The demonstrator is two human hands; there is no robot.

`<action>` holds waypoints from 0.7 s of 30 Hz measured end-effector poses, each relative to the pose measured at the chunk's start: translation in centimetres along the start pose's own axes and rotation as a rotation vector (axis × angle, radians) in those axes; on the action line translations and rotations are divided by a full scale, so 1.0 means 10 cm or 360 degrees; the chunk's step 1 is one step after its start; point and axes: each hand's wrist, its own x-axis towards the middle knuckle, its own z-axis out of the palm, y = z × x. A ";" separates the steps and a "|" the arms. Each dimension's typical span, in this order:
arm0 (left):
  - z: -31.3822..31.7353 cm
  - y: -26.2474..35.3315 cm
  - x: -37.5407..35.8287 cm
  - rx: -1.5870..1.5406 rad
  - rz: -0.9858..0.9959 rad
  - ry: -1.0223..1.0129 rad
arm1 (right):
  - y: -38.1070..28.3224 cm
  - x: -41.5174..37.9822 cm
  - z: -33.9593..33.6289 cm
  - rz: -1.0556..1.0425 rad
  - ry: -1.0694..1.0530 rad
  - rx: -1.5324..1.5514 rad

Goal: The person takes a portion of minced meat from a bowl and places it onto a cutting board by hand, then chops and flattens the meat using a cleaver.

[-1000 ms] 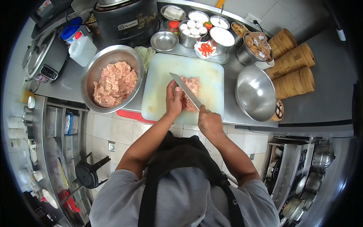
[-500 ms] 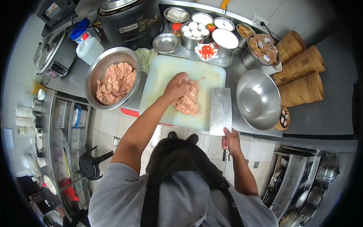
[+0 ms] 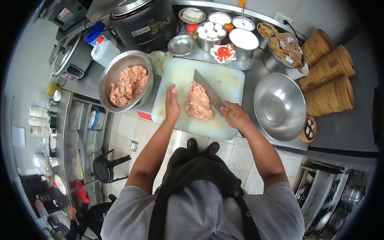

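A mound of raw minced meat (image 3: pixel 198 103) lies on the pale cutting board (image 3: pixel 170 72). My right hand (image 3: pixel 235 115) is closed round the handle of a cleaver (image 3: pixel 211 92). Its blade stands on edge against the mound's right side, tip pointing away from me. To the left of the meat, my left hand (image 3: pixel 172 105) is held edge-on with fingers stretched out, apart from the mound and holding nothing. A small scrap of meat (image 3: pixel 219 82) sits right of the blade.
Left of the board is a steel bowl (image 3: pixel 105 78) with more minced meat; a larger steel bowl (image 3: pixel 279 105) stands right. Behind are a tin of eggs (image 3: pixel 211 31), sliced red pepper (image 3: pixel 223 53) and a cloth (image 3: pixel 161 62). Bamboo steamers (image 3: pixel 330 98) line the right. Another person's hand (image 3: pixel 72 212) shows lower left.
The cleaver has swung from flat at the board's right edge to upright against the meat. My left hand has left the meat and moved left. The mound looks more compact.
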 end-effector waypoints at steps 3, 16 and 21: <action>-0.13 -0.14 0.34 -0.0413 -0.0250 0.0234 | -0.20 -0.26 -0.07 -0.0348 0.0151 -0.0696; 0.61 0.00 0.86 0.0691 0.0465 -0.1457 | -0.04 -1.09 0.50 0.0778 0.0457 0.1311; 0.26 0.05 0.76 0.0633 0.0435 -0.1446 | 0.04 -1.47 1.08 0.1011 0.0611 0.1691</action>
